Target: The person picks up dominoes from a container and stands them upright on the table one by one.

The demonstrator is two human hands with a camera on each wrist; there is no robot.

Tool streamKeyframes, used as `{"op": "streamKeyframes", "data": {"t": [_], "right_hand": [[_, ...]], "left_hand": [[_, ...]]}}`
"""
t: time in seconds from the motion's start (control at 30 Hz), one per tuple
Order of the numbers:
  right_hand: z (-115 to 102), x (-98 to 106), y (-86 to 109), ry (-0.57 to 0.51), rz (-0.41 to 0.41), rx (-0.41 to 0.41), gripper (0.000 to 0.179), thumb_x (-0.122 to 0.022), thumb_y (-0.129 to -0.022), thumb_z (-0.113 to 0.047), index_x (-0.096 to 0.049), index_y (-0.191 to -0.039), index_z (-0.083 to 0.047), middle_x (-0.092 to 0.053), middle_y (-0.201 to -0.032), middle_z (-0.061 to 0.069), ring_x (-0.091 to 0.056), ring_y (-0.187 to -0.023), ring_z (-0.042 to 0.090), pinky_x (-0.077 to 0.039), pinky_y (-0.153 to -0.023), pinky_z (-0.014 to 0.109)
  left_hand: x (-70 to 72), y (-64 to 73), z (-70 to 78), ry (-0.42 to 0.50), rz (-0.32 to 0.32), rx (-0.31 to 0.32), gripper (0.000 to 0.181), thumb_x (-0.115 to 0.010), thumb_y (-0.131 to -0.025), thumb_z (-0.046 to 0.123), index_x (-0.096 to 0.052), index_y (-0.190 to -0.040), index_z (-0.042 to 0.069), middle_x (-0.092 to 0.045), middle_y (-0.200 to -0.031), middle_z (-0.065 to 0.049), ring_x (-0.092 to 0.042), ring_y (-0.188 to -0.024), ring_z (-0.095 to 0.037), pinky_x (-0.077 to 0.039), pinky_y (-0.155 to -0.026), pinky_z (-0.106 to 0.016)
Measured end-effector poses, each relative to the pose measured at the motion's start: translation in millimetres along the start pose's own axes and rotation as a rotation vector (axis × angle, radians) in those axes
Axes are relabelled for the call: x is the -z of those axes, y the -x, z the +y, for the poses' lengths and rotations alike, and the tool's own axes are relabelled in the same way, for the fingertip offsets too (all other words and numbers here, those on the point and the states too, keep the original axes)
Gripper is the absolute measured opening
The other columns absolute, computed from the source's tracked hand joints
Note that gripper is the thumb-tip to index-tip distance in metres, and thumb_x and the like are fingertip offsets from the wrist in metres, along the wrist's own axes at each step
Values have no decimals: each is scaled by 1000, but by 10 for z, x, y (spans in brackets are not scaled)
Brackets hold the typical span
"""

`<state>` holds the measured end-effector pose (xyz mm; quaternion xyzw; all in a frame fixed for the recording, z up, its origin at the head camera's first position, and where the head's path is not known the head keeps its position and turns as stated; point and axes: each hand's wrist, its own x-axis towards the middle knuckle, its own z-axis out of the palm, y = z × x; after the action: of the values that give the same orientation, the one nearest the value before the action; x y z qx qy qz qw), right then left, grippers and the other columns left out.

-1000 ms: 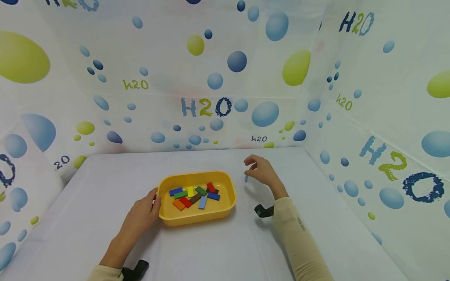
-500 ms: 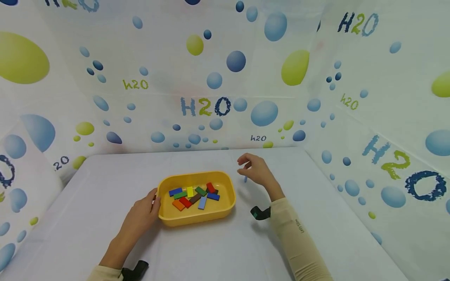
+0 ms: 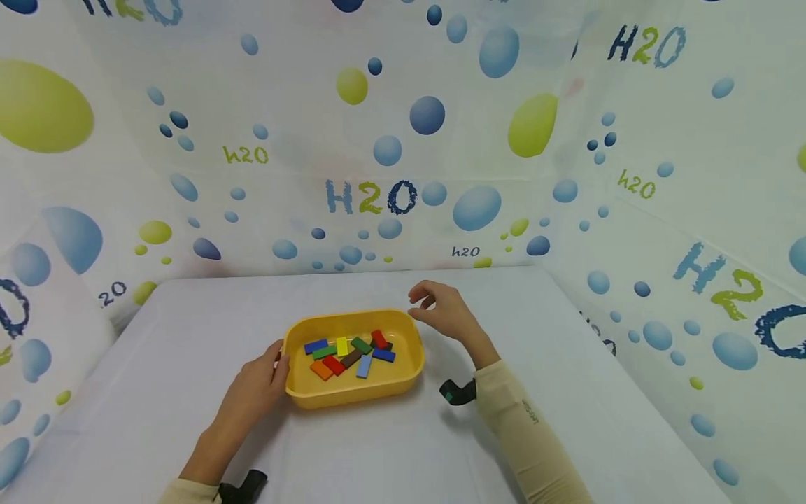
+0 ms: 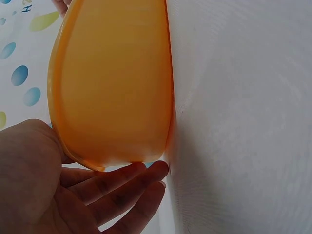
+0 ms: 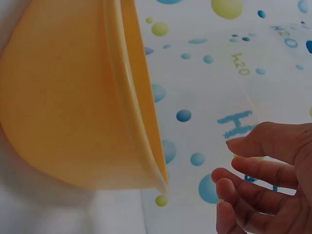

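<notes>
A shallow yellow plastic tray (image 3: 352, 397) sits on the white table, with several small flat coloured blocks (image 3: 332, 364) lying loose in it. At its left end, my left hand (image 3: 252, 383) holds the tray, thumb by the rim and fingers against the outer wall. In the left wrist view those fingers (image 4: 117, 190) touch the bottom of the end wall. My right hand (image 3: 446, 312) hovers beside the tray's far right corner, fingers loosely bent, apart from the rim. The right wrist view shows this hand (image 5: 273, 180) with nothing between thumb and fingers.
White cloth covers the table (image 3: 352, 458), and a white backdrop (image 3: 283, 84) with blue and green spots rises behind and at both sides. Dark wrist-camera mounts (image 3: 458, 392) stick out by both wrists.
My right hand has moved left towards the tray's far right corner. A small blue block standing under it earlier is now out of sight. The left hand and tray stay put.
</notes>
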<state>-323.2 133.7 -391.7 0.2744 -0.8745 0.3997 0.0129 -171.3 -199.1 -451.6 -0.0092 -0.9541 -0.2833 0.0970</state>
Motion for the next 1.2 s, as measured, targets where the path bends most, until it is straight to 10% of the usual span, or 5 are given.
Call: {"op": "streamKeyframes", "data": {"t": [1.2], "right_hand": [[-213, -754, -72, 42, -91, 17, 20, -72, -96, -8, -69, -115, -1, -69, -104, 2, -65, -94, 19, -55, -84, 28]], "left_hand": [[13, 9, 31, 17, -2, -5, 51, -49, -110, 17, -41, -146, -17, -61, -128, -35, -63, -112, -48, -51, -93, -59]]}}
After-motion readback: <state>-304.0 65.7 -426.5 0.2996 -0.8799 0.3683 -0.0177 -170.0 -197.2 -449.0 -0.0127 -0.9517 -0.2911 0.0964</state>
